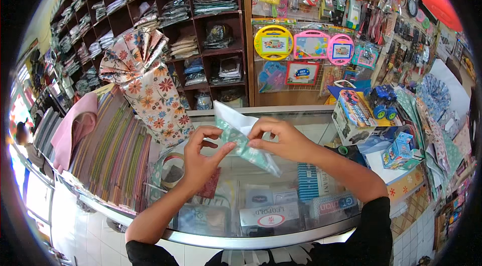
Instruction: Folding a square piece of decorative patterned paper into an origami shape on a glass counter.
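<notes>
A sheet of green floral wrapping paper, white on its reverse side, is held up above the glass counter. My left hand pinches its left part between thumb and fingers. On the other side, my right hand grips the paper near its middle, where the white side folds over. The paper looks folded into a narrow, slanted strip, with one pointed white end up and the other end down to the right. A roll of tape lies left of my left hand. Behind it stands a floral-wrapped package with a pleated paper fan on top.
Stacked books or folders and a pink cloth take up the left side. At right are a toy car box, a blue toy truck and a small blue box. Boxed goods lie beneath the glass countertop. Shelves of packed clothing stand behind.
</notes>
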{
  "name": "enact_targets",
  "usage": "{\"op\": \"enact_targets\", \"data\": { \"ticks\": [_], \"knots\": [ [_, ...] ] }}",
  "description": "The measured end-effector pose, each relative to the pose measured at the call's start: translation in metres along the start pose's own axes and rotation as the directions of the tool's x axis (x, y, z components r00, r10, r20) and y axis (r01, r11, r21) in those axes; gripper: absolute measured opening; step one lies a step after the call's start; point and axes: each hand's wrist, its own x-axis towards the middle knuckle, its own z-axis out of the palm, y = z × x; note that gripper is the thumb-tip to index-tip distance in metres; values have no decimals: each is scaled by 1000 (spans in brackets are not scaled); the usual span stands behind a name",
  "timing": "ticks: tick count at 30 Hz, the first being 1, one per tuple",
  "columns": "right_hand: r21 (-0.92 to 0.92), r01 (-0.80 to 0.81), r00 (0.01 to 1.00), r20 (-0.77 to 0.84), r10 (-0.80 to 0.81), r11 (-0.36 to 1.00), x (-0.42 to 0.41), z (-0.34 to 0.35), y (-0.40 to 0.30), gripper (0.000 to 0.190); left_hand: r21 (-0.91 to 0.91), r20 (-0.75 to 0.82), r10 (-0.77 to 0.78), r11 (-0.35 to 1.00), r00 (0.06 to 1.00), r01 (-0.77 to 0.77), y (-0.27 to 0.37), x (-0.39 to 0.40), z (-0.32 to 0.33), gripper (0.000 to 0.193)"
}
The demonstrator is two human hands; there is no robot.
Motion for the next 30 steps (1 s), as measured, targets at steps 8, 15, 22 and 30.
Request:
{"op": "enact_targets", "data": {
  "ticks": [8,15,22,30],
  "knots": [
    [677,-350,937,250,245,647,2,15,2,12,-301,97,-170,934,981,192,11,-6,4,28],
    [609,-64,987,-77,139,791,-5,26,-5,15,296,97,201,929,975,-221,23,-3,-4,29],
    [88,-8,995,-96,16,996,-9,8,-27,14,-267,217,-372,867,903,421,16,-3,-3,29],
    [-138,9,985,-169,-32,990,-4,-12,-30,25,-330,458,-336,796,823,508,11,-1,-3,32]
  ]
}}
